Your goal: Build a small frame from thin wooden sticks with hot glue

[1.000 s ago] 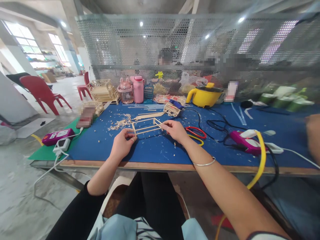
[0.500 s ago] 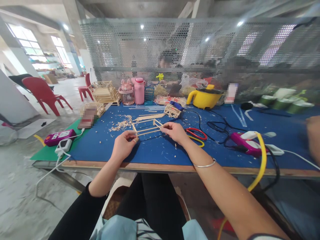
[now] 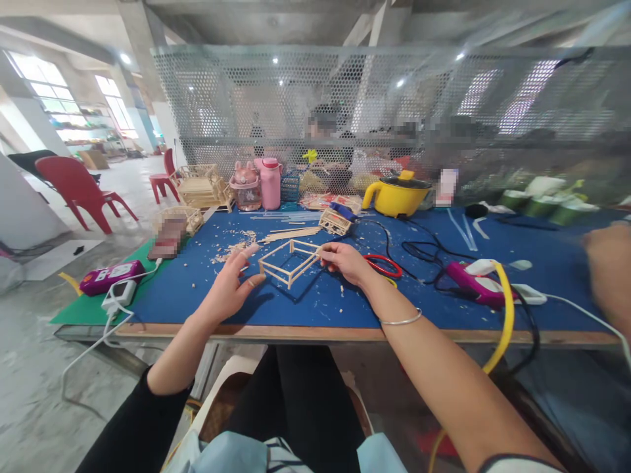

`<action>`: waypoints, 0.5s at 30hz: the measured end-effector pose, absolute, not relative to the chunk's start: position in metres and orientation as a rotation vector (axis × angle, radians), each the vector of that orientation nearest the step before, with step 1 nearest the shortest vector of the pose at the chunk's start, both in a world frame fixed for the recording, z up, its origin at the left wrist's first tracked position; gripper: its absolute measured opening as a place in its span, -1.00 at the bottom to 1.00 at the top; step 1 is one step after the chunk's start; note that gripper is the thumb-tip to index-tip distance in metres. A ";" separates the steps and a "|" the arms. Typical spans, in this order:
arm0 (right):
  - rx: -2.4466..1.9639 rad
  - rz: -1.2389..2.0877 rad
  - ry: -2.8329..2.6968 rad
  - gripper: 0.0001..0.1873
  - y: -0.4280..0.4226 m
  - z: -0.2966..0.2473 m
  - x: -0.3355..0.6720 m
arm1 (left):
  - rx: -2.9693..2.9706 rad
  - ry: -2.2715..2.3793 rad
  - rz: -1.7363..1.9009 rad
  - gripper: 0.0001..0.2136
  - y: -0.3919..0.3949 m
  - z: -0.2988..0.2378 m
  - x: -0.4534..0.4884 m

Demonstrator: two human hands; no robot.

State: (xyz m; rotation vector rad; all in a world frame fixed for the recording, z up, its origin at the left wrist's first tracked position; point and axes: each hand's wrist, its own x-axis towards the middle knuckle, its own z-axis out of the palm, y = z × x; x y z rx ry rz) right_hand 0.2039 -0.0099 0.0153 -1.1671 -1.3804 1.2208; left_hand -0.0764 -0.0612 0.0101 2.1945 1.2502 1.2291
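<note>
A small rectangular frame of thin wooden sticks (image 3: 276,269), with short posts at its corners, hangs tilted just above the blue mat. My right hand (image 3: 341,260) pinches its right corner between thumb and fingers. At the opposite side my left hand (image 3: 235,282) is open, thumb and fingers spread around the left corner; whether the thumb touches it I cannot tell. Behind the frame lie loose wooden sticks (image 3: 292,234) and a scatter of wood chips (image 3: 237,247). Red-handled scissors (image 3: 383,265) rest beside my right hand, partly covered by it.
A small wooden piece (image 3: 335,222) with a blue tool (image 3: 345,211) sits at the back. A yellow pot (image 3: 398,197) and a pink bottle (image 3: 270,185) stand by the mesh screen. Cables and a purple power strip (image 3: 476,282) lie right. A co-worker's blurred arm (image 3: 608,276) shows far right.
My left hand has let go of the frame's left end and spread its fingers, moving slightly left. In my right hand the frame has turned, so its near corner points toward me.
</note>
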 end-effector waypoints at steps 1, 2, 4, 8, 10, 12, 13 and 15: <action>-1.160 1.228 -1.383 -0.73 -0.009 0.015 0.205 | 2.248 1.180 1.128 -0.62 -0.059 0.013 -0.080; -1.154 1.235 -1.386 -0.73 -0.009 0.014 0.206 | 2.290 1.112 1.049 -0.68 -0.057 0.015 -0.082; -1.140 1.247 -1.388 -0.74 -0.010 0.014 0.207 | 2.361 1.007 0.957 -0.75 -0.057 0.020 -0.082; -1.129 1.258 -1.358 -0.75 -0.011 0.016 0.210 | 2.596 0.907 0.873 -0.76 -0.067 0.032 -0.072; -1.131 1.271 -1.343 -0.76 -0.008 0.022 0.211 | 2.723 0.864 0.842 -0.77 -0.072 0.039 -0.065; -1.136 1.286 -1.340 -0.78 -0.001 0.033 0.211 | 2.776 0.809 0.805 -0.78 -0.073 0.044 -0.058; -1.138 1.292 -1.344 -0.79 0.003 0.041 0.210 | 2.773 0.779 0.795 -0.78 -0.072 0.046 -0.056; -1.134 1.294 -1.360 -0.81 0.011 0.058 0.208 | 2.722 0.735 0.819 -0.78 -0.068 0.046 -0.051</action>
